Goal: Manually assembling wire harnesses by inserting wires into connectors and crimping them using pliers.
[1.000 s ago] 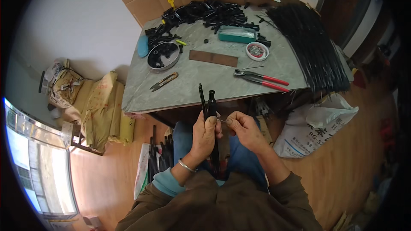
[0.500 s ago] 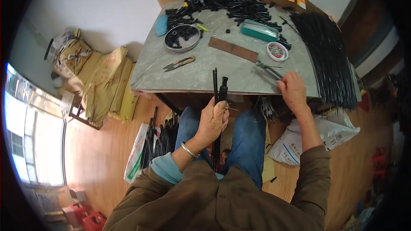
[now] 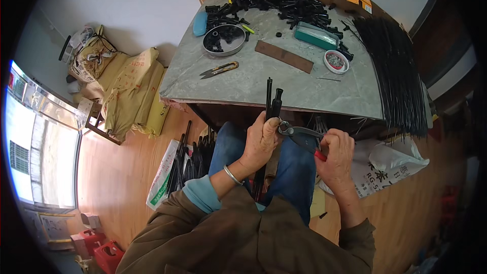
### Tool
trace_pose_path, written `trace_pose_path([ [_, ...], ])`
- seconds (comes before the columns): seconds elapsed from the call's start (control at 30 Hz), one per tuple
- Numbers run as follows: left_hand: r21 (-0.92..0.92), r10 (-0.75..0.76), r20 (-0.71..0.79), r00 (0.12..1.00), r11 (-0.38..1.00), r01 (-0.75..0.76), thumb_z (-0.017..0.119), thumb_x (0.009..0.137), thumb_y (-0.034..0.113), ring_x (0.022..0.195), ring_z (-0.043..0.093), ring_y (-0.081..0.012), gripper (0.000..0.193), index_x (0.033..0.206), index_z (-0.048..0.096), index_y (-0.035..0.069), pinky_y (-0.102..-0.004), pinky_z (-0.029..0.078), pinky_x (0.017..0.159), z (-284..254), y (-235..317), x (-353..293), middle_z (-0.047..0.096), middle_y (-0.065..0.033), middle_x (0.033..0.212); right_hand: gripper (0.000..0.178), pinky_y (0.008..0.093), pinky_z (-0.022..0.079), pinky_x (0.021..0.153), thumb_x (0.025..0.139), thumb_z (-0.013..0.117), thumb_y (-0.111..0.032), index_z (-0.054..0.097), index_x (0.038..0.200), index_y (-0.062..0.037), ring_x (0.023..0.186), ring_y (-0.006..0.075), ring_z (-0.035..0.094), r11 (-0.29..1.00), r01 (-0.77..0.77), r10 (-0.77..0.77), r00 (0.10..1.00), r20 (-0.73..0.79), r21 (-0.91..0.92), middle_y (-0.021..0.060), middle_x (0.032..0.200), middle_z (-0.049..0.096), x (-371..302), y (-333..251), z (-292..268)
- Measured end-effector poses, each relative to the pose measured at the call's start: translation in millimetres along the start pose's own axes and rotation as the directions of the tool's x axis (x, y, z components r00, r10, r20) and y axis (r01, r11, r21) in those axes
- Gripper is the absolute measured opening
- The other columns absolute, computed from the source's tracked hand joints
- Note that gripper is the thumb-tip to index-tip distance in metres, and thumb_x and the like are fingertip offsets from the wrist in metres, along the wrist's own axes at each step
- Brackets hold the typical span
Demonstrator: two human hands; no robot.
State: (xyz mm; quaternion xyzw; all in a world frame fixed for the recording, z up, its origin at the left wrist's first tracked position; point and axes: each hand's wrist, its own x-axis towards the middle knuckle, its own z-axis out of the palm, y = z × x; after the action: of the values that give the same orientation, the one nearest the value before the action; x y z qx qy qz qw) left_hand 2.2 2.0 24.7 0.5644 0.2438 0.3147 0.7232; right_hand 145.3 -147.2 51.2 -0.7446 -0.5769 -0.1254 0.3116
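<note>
My left hand [image 3: 262, 139] is closed round what looks like a slim black umbrella frame [image 3: 275, 103], thin dark rods with a thicker black tube beside them. It stands upright over my lap, its top just above the table's front edge. My right hand [image 3: 336, 158] grips a pair of pliers [image 3: 303, 139] with red handles. Their jaws point left and meet the frame beside my left thumb. Whether they bite on the thin wire there is too small to tell.
On the grey table [image 3: 243, 81] lie thread snips [image 3: 219, 70], a brown flat bar [image 3: 284, 57], a round tin of black parts [image 3: 224, 45], a white tub of small metal pieces [image 3: 336, 61] and heaped black plastic parts [image 3: 284, 2]. Long black ribs [image 3: 393, 71] hang over the right edge.
My right hand has brought the pliers from the table's front edge down and left to the umbrella frame. The left hand keeps its hold, slightly farther right in view.
</note>
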Motion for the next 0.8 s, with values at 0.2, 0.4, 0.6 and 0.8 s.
trace_pose_path([
  [0.2,0.029,0.014,-0.018,1.000,0.999,-0.013,0.050,0.094,0.050,0.052,0.039,-0.0032,0.047,0.094,0.047,0.003,-0.0200,0.035,0.045,2.0,1.2,-0.1,0.039,0.0039,0.060,0.039,0.0383,0.040,0.071,0.060,0.069,0.004,0.048,0.089,-0.0087,0.082,0.0297,0.053,0.992,0.099,-0.097,0.995,0.029,-0.073,0.0099,0.091,0.053,6.6,2.1,-11.6],
  [0.4,0.197,0.062,-0.003,0.998,0.979,-0.060,0.050,0.094,0.049,0.052,0.044,-0.0059,0.049,0.095,0.048,0.000,-0.0235,0.039,0.047,-2.6,1.2,1.0,0.045,0.0002,0.058,0.021,0.0332,0.045,0.048,0.080,0.066,-0.002,0.047,0.088,-0.0062,0.052,0.0281,0.058,0.981,-0.019,-0.039,0.955,0.293,0.191,0.0117,0.063,0.056,-10.4,-2.5,-22.6],
  [0.6,0.225,0.189,0.029,0.981,0.956,-0.191,0.044,0.094,0.055,0.049,0.042,-0.0038,0.053,0.098,0.052,0.003,-0.0197,0.034,0.044,8.5,-0.3,-9.1,0.044,0.0023,0.064,0.016,0.0268,0.045,0.045,0.086,0.055,-0.005,0.042,0.095,-0.0053,0.047,0.0166,0.056,0.221,-0.962,-0.191,0.119,0.974,0.160,0.0087,0.065,0.057,-8.8,3.3,-36.4],
  [0.8,0.062,0.034,0.087,0.996,0.997,-0.040,0.038,0.095,0.056,0.049,0.041,-0.0030,0.056,0.094,0.053,0.003,-0.0189,0.033,0.043,-6.1,6.4,-8.9,0.045,0.0016,0.064,0.014,0.0268,0.048,0.052,0.089,0.052,-0.006,0.050,0.102,-0.0007,0.056,0.0167,0.060,0.917,-0.058,-0.096,0.928,0.360,0.395,0.0115,0.081,0.062,-8.6,0.7,-21.9],
])
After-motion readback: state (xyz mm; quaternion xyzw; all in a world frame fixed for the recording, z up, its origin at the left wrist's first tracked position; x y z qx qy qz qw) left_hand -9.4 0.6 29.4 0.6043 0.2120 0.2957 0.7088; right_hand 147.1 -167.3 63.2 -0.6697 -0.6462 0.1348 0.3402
